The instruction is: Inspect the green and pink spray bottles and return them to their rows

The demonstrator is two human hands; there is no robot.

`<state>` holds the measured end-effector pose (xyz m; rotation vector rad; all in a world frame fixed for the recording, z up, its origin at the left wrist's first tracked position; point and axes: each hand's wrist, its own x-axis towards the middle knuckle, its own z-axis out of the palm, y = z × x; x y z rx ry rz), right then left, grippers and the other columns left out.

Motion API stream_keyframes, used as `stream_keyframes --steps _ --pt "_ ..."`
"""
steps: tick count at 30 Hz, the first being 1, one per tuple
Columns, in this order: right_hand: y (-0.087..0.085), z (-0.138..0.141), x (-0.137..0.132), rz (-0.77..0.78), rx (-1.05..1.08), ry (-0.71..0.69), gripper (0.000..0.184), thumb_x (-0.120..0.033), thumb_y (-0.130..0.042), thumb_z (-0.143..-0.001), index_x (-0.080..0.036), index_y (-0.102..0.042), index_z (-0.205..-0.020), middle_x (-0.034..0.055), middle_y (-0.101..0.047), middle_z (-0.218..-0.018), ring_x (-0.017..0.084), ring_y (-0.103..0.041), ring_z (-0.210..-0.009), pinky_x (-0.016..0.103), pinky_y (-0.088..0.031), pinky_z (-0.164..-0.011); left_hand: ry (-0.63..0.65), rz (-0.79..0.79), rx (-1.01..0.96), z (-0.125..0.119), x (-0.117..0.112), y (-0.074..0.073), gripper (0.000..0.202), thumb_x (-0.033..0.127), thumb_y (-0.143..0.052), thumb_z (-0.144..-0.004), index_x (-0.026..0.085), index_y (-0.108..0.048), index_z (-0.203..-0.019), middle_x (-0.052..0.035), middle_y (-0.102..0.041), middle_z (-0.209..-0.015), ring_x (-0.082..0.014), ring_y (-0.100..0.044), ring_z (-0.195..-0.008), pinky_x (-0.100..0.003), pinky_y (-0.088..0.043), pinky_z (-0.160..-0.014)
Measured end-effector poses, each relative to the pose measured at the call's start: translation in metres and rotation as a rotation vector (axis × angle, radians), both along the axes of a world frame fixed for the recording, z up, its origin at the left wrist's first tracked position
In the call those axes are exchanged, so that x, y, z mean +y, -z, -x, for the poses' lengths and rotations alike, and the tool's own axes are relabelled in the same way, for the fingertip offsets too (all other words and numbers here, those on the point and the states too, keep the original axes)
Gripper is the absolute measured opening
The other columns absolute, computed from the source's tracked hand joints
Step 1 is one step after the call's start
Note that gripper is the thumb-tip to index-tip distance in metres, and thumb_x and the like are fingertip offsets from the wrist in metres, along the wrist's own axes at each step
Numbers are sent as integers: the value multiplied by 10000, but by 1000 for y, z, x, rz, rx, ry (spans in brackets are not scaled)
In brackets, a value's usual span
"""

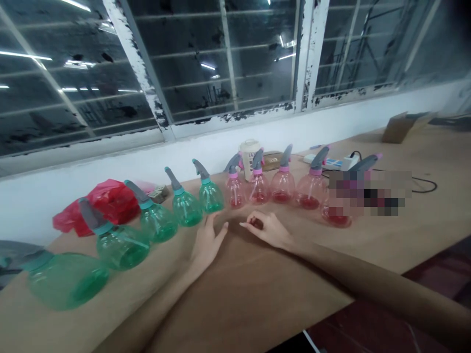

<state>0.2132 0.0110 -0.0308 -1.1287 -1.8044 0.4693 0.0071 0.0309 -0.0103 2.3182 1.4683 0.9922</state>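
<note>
Several green spray bottles (187,208) with grey trigger heads stand in a curved row on the left of the table. Several pink spray bottles (282,186), grey-headed with pink collars, carry the row on to the right. My left hand (208,240) is at the table just in front of the innermost green bottle, thumb apart from the fingers, holding nothing. Opposite it, my right hand (270,229) is in front of the pink bottles with its fingers loosely curled and a gap beside the thumb; nothing shows in it. Coloured liquid lies low in the bottles.
Behind the green bottles lies a red plastic bag (114,201). A whitish container (248,152) stands by the wall behind the pink bottles. Further right are a power strip (336,162) with a black cable and a cardboard box (399,128). A blurred patch covers the rightmost pink bottle.
</note>
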Motion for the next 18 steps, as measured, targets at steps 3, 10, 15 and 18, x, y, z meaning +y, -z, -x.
stream_keyframes --steps 3,10,15,18 --pt "5 -3 6 -84 -75 39 218 -391 -557 -855 -208 -583 -738 44 -622 -814 192 -570 -819 342 -442 -789 -47 -78 -104 -33 29 -16 425 350 -505 -877 166 -435 -1254 -130 -518 -1303 -248 -497 -1208 -396 -378 -1017" --pt "11 -2 10 -84 -113 46 205 -378 -593 -838 -192 -598 -753 52 -631 -859 189 -589 -852 334 -461 -790 -242 -94 -245 -94 88 -39 576 348 -590 -818 65 -404 -1284 -225 -516 -1276 -323 -493 -1207 -417 -392 -988" --pt "8 -5 8 -39 -75 29 259 -442 -577 -837 -200 -612 -752 47 -658 -839 180 -595 -806 319 -453 -767 -270 -91 -196 -109 103 -43 419 382 -555 -841 102 -519 -1150 -178 -634 -1124 -287 -602 -1061 -369 -449 -885" --pt "6 -8 10 -5 -46 28 274 -458 -562 -841 -204 -621 -760 39 -672 -821 176 -596 -776 312 -442 -743 -295 -85 -124 -108 104 -47 330 373 -524 -857 119 -564 -1064 -173 -672 -1034 -295 -634 -993 -359 -459 -828"
